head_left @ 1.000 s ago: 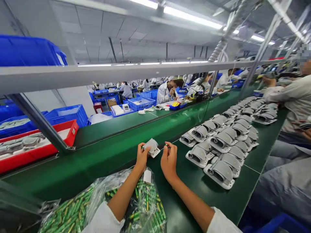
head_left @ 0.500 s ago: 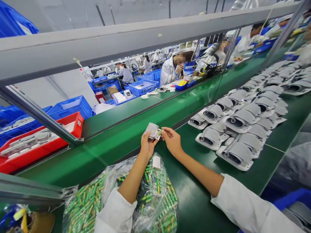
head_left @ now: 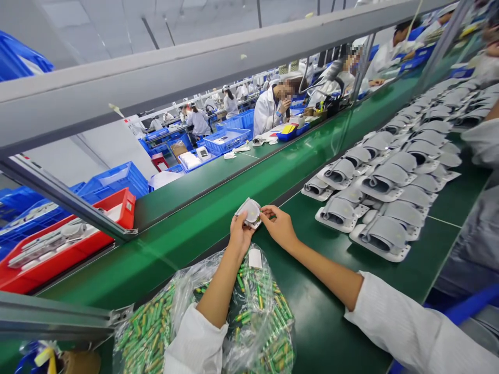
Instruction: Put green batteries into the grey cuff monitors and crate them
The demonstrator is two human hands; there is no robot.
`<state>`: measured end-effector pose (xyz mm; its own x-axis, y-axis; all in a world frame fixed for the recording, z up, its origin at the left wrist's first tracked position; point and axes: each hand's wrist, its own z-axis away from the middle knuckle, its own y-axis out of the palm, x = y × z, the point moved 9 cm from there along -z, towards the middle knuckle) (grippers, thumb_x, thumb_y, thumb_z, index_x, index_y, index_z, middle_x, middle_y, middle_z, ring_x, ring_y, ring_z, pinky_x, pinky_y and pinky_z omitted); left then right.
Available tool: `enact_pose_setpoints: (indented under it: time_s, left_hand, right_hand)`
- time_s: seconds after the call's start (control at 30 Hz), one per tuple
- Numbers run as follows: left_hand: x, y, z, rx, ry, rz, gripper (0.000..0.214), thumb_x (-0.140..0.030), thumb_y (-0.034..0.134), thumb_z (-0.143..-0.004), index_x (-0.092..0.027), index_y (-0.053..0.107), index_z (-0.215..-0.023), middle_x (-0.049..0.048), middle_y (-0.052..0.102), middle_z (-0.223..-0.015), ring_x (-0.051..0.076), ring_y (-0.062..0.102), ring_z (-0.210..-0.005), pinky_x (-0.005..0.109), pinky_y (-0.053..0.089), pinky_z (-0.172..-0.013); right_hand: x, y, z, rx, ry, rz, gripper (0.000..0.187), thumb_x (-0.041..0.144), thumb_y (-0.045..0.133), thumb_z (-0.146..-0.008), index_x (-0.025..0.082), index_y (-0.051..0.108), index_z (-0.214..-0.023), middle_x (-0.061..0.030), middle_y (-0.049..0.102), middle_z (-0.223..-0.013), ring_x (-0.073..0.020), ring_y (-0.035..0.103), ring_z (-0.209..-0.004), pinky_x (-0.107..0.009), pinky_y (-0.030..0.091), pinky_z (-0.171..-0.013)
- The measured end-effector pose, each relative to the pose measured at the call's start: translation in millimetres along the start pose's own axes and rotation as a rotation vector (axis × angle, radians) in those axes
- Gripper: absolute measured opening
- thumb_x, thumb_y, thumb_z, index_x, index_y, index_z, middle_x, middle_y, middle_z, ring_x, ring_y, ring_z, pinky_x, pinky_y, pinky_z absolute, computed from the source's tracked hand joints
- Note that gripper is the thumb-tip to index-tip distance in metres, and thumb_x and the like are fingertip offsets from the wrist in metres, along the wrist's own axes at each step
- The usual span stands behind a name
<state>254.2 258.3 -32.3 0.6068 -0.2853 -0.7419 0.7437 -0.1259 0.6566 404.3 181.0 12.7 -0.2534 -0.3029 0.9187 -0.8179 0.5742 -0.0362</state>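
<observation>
My left hand (head_left: 240,232) grips a small white-and-grey cuffed device that looks like a wrist blood pressure monitor (head_left: 251,209), tilted above the bench, thumb on its near side. Closed in a pinch, my right hand (head_left: 276,222) is at the device's right edge. A bit of green shows by those fingertips, apparently a battery (head_left: 258,219), mostly hidden. Below my left forearm lies a clear plastic bag (head_left: 268,317) full of green-and-gold batteries. A white label (head_left: 255,258) is at the bag's top. Rows of similar grey-cuffed devices (head_left: 384,234) lie to the right.
A green conveyor belt (head_left: 187,234) runs diagonally beyond my hands. At left, a red tray (head_left: 127,208) holds grey parts behind a metal frame post (head_left: 70,197). A grey beam (head_left: 187,67) crosses overhead. A co-worker's sleeve (head_left: 481,140) is at the right edge; other people sit across the belt.
The device has turned in my left hand, so its rounded grey face shows more. My right fingers stay at its edge, and less of the green battery is visible. The view has shifted slightly.
</observation>
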Motion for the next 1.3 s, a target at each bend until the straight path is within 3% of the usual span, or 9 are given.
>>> enact_pose_setpoints:
  time_s: [0.27, 0.43, 0.67, 0.87, 0.97, 1.1, 1.17, 1.3]
  left_hand:
    - [-5.0, 7.9, 3.4, 0.016, 0.021, 0.021, 0.040, -0.033, 0.085, -0.080, -0.012, 0.075, -0.112, 0.0152, 0.081, -0.110, 0.027, 0.078, -0.099, 0.039, 0.062, -0.094]
    - [-5.8, 14.0, 9.7, 0.022, -0.045, 0.044, 0.035, -0.032, 0.079, -0.085, -0.011, 0.074, -0.114, 0.0161, 0.082, -0.107, 0.030, 0.079, -0.099, 0.043, 0.064, -0.095]
    - [-4.2, 0.7, 9.9, -0.076, -0.103, 0.104, 0.031, -0.034, 0.076, -0.087, -0.014, 0.074, -0.111, 0.0108, 0.081, -0.098, 0.023, 0.077, -0.083, 0.030, 0.062, -0.074]
    - [-8.7, 5.2, 7.6, -0.034, -0.069, 0.118, 0.029, -0.029, 0.078, -0.085, -0.016, 0.073, -0.111, 0.0091, 0.081, -0.100, 0.021, 0.077, -0.087, 0.028, 0.062, -0.076]
    - [-11.3, 8.8, 5.2, -0.039, -0.078, 0.121, 0.029, -0.031, 0.073, -0.088, -0.016, 0.071, -0.113, 0.0093, 0.081, -0.102, 0.024, 0.078, -0.090, 0.034, 0.064, -0.081]
    - [-9.7, 11.3, 2.0, -0.024, -0.056, 0.151, 0.036, -0.035, 0.072, -0.089, -0.018, 0.068, -0.121, 0.0101, 0.081, -0.110, 0.028, 0.079, -0.097, 0.044, 0.065, -0.090]
    - [-4.8, 12.0, 1.1, -0.004, -0.065, 0.171, 0.040, -0.036, 0.073, -0.089, -0.017, 0.068, -0.123, 0.0116, 0.080, -0.111, 0.028, 0.078, -0.097, 0.044, 0.064, -0.092]
    - [2.4, 13.3, -1.7, 0.023, -0.091, 0.163, 0.041, -0.037, 0.072, -0.089, -0.015, 0.069, -0.124, 0.0131, 0.080, -0.108, 0.028, 0.078, -0.093, 0.043, 0.065, -0.089]
  right_hand:
    - [9.5, 7.2, 7.8, 0.062, -0.089, 0.100, 0.021, 0.040, 0.068, -0.091, 0.020, 0.075, -0.093, -0.0060, 0.074, -0.087, -0.0208, 0.068, -0.077, -0.033, 0.054, -0.069]
    - [15.5, 8.8, 8.7, 0.074, -0.176, 0.171, 0.025, 0.036, 0.063, -0.097, 0.023, 0.061, -0.076, -0.0027, 0.062, -0.082, -0.0182, 0.061, -0.073, -0.032, 0.051, -0.071]
    - [28.6, 31.5, 19.5, 0.292, -0.311, 0.367, 0.019, 0.025, 0.051, -0.104, 0.022, 0.057, -0.086, -0.0057, 0.057, -0.099, -0.0187, 0.060, -0.083, -0.032, 0.051, -0.079]
    - [25.1, 44.1, 22.5, 0.365, -0.297, 0.496, 0.013, 0.020, 0.051, -0.102, 0.022, 0.064, -0.100, -0.0082, 0.058, -0.110, -0.0197, 0.061, -0.089, -0.031, 0.052, -0.080]
    - [24.5, 12.3, 0.4, 0.262, -0.158, 0.349, 0.016, 0.023, 0.052, -0.099, 0.021, 0.068, -0.103, -0.0074, 0.063, -0.104, -0.0191, 0.063, -0.083, -0.033, 0.055, -0.081]
    - [38.5, -79.8, -0.7, 0.015, -0.020, 0.258, 0.028, 0.038, 0.049, -0.103, 0.021, 0.067, -0.115, -0.0075, 0.069, -0.105, -0.0197, 0.065, -0.078, -0.034, 0.054, -0.074]
    - [46.5, -109.5, 21.5, 0.084, -0.026, 0.374, 0.026, 0.041, 0.055, -0.101, 0.023, 0.068, -0.115, -0.0069, 0.070, -0.105, -0.0193, 0.064, -0.075, -0.034, 0.053, -0.073]
    - [27.6, -130.8, 76.7, 0.389, -0.041, 0.728, 0.022, 0.031, 0.065, -0.094, 0.025, 0.072, -0.114, -0.0093, 0.070, -0.106, -0.0226, 0.064, -0.078, -0.036, 0.050, -0.074]
